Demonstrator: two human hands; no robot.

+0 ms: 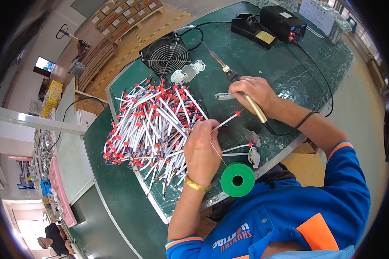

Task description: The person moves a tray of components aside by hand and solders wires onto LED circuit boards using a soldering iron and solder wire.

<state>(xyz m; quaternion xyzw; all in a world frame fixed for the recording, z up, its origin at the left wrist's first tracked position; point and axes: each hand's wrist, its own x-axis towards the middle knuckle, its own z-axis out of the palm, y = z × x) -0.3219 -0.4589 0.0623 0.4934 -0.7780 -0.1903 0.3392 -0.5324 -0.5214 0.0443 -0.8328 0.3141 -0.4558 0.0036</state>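
My right hand [257, 96] grips a soldering iron [256, 108], its tip pointing up and away over the table. In my left hand [202, 151] is a white cable [223, 123] with a red collar near its end. A thin solder wire [218, 153] runs between the left hand and a green spool [224, 181] at the table's near edge. To the left lies a big heap of white cables [153, 125] with red collars and bare wire ends. Beside my right fingers sits a small round circuit board [223, 96]; another board [254, 157] with a cable lies near the spool.
A black fan [165, 56] with a wire guard stands at the back, with several small boards [188, 72] beside it. Farther right are an iron stand [253, 31] and a black soldering station [283, 23]. The iron's cord [320, 71] loops along the table's right side.
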